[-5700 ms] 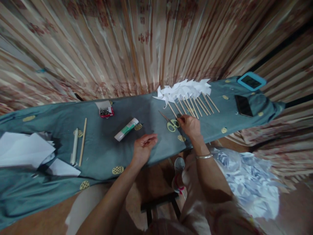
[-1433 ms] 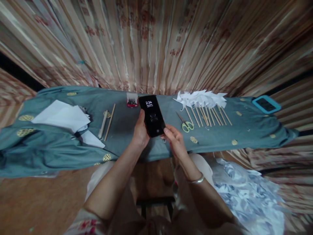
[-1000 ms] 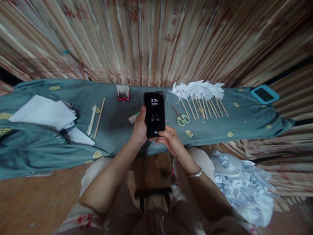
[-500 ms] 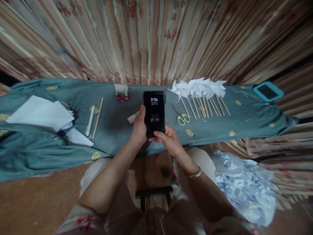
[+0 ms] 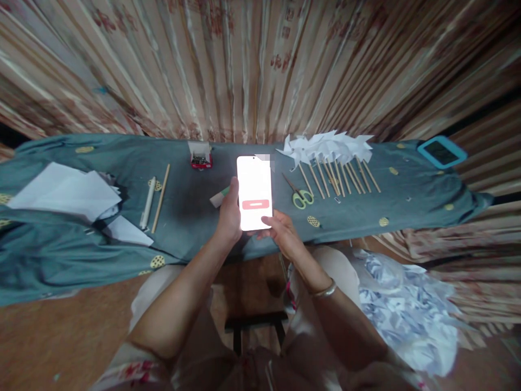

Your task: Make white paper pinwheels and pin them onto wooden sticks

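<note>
A phone (image 5: 254, 184) is held upright over the cloth-covered table, its screen bright white with a red bar low down. Along its left edge my left hand (image 5: 230, 214) grips it, thumb on the side. My right hand (image 5: 281, 231) holds the lower right corner, with the thumb over the bottom of the screen and fingers behind. Partly behind my left hand lies a small pale and green piece (image 5: 218, 197). Right of the phone are green-handled scissors (image 5: 303, 198) and a row of white paper pinwheels (image 5: 329, 147) on wooden sticks.
On the teal cloth (image 5: 187, 228) lie white paper sheets (image 5: 65, 190), a white tube-like pen (image 5: 148, 203), a wooden stick (image 5: 161, 199), a small red open box (image 5: 201, 158) and a blue-framed device (image 5: 442, 152). A bag of white folded paper (image 5: 411, 309) sits low at the right.
The phone's screen has gone from a dark lock display showing the time to bright white with a red bar. My right thumb has shifted slightly right on the screen.
</note>
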The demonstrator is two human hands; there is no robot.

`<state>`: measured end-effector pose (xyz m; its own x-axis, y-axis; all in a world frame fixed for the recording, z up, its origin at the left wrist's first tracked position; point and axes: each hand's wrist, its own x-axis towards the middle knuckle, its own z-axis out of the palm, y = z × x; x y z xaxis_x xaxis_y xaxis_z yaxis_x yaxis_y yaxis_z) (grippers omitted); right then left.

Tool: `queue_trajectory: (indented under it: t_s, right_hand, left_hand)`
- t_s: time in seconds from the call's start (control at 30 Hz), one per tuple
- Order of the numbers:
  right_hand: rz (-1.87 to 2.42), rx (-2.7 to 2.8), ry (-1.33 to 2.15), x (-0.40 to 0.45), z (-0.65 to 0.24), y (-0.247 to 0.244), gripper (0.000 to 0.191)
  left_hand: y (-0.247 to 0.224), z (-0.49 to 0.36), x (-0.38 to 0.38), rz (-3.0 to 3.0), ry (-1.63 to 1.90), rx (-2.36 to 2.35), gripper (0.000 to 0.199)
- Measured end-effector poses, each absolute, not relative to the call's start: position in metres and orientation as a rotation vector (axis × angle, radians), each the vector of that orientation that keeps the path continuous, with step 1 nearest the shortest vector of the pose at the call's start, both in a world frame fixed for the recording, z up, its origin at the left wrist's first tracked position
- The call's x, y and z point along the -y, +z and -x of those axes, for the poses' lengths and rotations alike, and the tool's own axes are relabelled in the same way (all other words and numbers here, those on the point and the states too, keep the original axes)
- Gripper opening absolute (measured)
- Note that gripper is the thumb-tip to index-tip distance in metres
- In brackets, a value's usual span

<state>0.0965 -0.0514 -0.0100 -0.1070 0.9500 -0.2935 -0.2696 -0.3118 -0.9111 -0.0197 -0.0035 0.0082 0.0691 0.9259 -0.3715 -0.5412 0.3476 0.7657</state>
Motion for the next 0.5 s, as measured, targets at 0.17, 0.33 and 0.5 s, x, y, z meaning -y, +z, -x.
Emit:
queue_trajectory:
  t_s: [0.17, 0.33, 0.5]
  right_hand:
    - [1.277, 0.794, 1.415, 0.044, -0.108, -0.007, 0.029]
    - [1.299, 0.723, 1.35, 0.038, -0.119, -0.004, 0.034]
    - [1.319, 0.844, 1.362, 0.041, -0.123, -0.007, 0.032]
  left_hand:
    - [0.005, 0.015, 0.003, -0.474, 1.215, -0.996, 0.058]
    - [0.002, 0.012, 0.006, -0.499, 1.183, -0.974, 0.062]
    - [-0.001, 0.009, 0.008, -0.517, 1.143, -0.965, 0.056]
